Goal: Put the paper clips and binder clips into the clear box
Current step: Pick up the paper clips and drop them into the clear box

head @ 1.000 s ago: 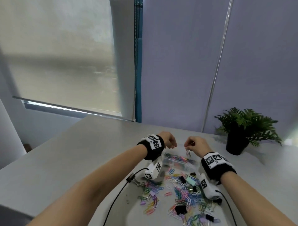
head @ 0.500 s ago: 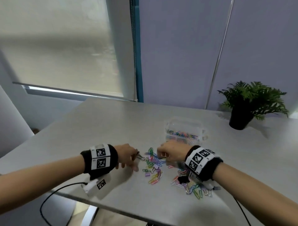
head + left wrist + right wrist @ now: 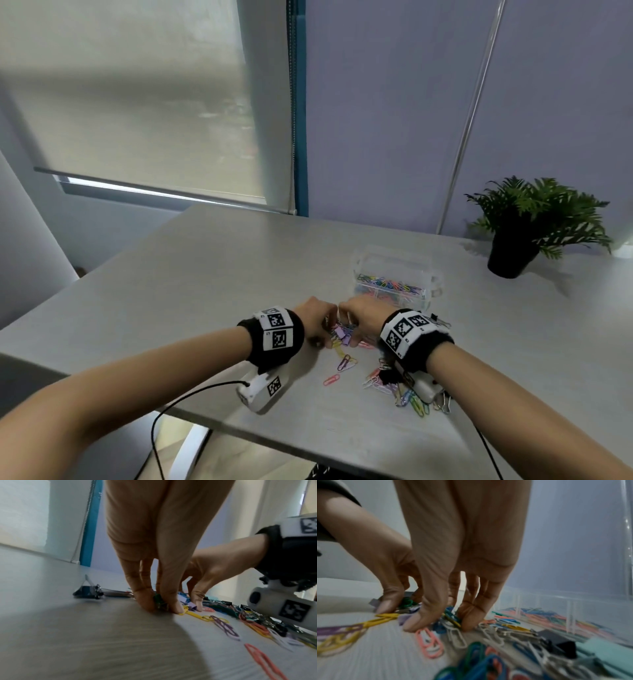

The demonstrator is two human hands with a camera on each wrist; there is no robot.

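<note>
- Head view is showing both hands lying close together on the grey table (image 3: 205, 274), fingertips down in the scattered paper clips (image 3: 346, 337), just in front of the clear box (image 3: 394, 284).
- Left hand (image 3: 154, 555) is pinching a small bunch of green clips (image 3: 160, 601) between thumb and fingers, pressed against the tabletop.
- Right hand (image 3: 462, 555) is pinching blue and yellow clips (image 3: 452, 618) between its thumb and curled fingers.
- More clips are lying loose under and behind the right wrist, along with a black binder clip (image 3: 559, 645) and a teal one (image 3: 604, 654).
- Another black binder clip (image 3: 88, 591) is sitting just left of the left hand.
- Clear box is already holding coloured clips and standing just beyond the right hand.
- Wristbands (image 3: 275, 330) are carrying black-and-white square marker patterns; no readable writing is showing.
- A potted plant (image 3: 524, 226) is standing well apart at the table's far right.
</note>
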